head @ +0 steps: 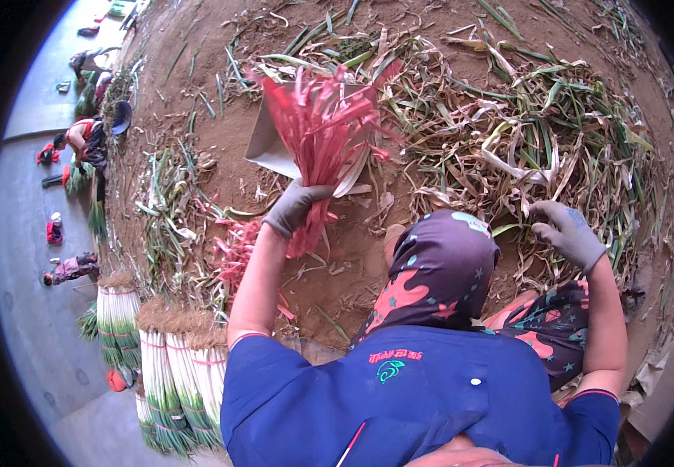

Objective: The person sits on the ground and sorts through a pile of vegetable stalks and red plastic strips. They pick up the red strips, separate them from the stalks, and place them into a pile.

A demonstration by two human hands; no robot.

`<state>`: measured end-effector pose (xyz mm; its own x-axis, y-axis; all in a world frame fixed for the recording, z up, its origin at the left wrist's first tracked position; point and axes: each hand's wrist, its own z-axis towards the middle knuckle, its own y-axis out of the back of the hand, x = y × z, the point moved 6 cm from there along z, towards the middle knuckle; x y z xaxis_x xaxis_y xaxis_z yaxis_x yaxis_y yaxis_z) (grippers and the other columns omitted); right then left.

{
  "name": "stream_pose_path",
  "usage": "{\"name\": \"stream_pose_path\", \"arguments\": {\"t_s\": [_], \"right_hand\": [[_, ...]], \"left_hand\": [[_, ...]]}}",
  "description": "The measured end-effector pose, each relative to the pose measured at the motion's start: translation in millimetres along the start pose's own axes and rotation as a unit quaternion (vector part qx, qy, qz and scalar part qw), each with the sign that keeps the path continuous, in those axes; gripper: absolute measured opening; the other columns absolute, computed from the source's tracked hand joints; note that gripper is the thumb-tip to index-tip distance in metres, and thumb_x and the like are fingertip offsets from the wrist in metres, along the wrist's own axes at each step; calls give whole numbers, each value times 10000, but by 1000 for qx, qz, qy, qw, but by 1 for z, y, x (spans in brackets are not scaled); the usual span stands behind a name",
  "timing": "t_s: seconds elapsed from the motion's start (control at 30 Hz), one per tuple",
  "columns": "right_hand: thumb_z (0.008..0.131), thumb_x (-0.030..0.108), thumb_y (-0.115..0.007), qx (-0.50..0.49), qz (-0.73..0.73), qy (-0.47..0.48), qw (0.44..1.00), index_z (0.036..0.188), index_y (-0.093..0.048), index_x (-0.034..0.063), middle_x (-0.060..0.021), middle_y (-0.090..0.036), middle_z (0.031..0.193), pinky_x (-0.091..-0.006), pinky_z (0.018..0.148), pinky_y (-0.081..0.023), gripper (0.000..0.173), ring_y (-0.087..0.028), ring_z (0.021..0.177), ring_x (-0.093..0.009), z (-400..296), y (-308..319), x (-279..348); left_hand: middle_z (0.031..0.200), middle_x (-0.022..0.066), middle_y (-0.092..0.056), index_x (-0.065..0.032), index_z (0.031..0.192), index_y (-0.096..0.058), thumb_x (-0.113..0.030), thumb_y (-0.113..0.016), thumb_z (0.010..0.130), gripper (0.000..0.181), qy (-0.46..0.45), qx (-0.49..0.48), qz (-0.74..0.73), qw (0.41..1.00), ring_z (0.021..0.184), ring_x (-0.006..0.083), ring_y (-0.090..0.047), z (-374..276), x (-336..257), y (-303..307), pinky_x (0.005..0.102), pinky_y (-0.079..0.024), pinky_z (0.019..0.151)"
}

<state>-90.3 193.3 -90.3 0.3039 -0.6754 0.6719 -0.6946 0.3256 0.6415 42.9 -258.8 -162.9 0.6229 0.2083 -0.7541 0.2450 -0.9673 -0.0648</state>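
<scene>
My left hand (297, 209), in a grey work glove, grips a thick bunch of red plastic strips (328, 131). The loose ends fan out over a metal scoop-like pan (270, 140) on the soil and partly cover it. More red strips (237, 248) lie in a heap on the ground beside my left forearm. My right hand (570, 230), also gloved, is held near a pile of green and dried onion leaves (523, 134); its fingers are apart and slightly bent, with nothing visible in them. My knee in patterned trousers (436, 268) is between my arms.
Tied bundles of long green onions (170, 373) stand to my left, roots up. Leaf scraps (164, 216) litter the brown soil (162, 111). Further left, a person in red (83, 140) bends over onions, and other people are on the grey floor (27, 192). Cardboard (663, 385) lies at lower right.
</scene>
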Motion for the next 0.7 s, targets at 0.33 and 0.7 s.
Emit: {"name": "stream_pose_path", "arguments": {"t_s": [0.33, 0.7], "right_hand": [[879, 339, -574, -67, 97, 160, 980, 1022, -616, 23, -151, -645, 942, -355, 793, -478, 349, -627, 882, -259, -17, 1, 32], [749, 458, -687, -236, 417, 145, 866, 982, -671, 33, -94, -676, 934, -317, 794, -487, 485, -625, 868, -184, -56, 69, 14]], "left_hand": [[948, 119, -668, 5, 1088, -587, -172, -669, 780, 365, -81, 140, -37, 986, 825, 206, -654, -52, -83, -187, 311, -529, 759], [827, -5, -604, -18, 999, -613, -158, -669, 765, 278, -125, 327, 307, 885, 681, 87, -563, -54, -117, -419, 218, -458, 597]]}}
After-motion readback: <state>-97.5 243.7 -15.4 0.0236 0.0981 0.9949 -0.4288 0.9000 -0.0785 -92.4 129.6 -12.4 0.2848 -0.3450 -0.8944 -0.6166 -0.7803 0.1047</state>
